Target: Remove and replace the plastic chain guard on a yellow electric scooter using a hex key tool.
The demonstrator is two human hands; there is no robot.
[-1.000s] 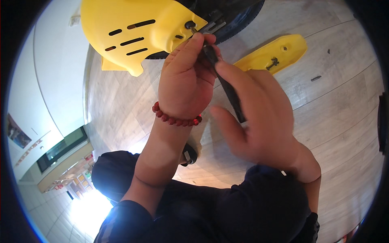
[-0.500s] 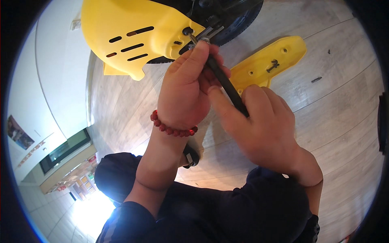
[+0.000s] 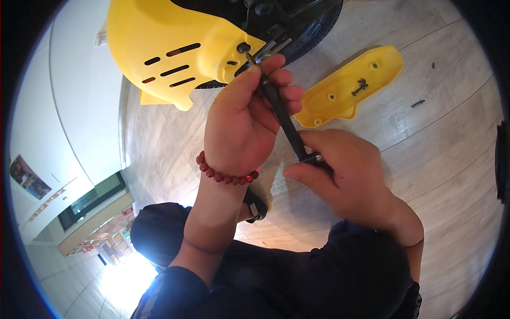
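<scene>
A black screwdriver with a short crosspiece at its back end runs slantwise between my hands. Its metal tip reaches a dark round hole in the yellow plastic cover of a wheeled vehicle. My left hand, with a red bead bracelet at the wrist, pinches the shaft close to the tip between thumb and fingers, palm up. At the other end, the thumb and forefinger of my right hand close on the crosspiece. A screw inside the hole cannot be made out.
A black tyre shows behind the cover. To the right, a long yellow plastic piece lies on the wood-look floor with several dark screws in it. A loose dark bit or screw lies farther right. White panelling stands at the left.
My right hand has shifted down to the screwdriver's back end, baring the crosspiece. The fingers of my left hand have loosened and spread somewhat around the shaft.
</scene>
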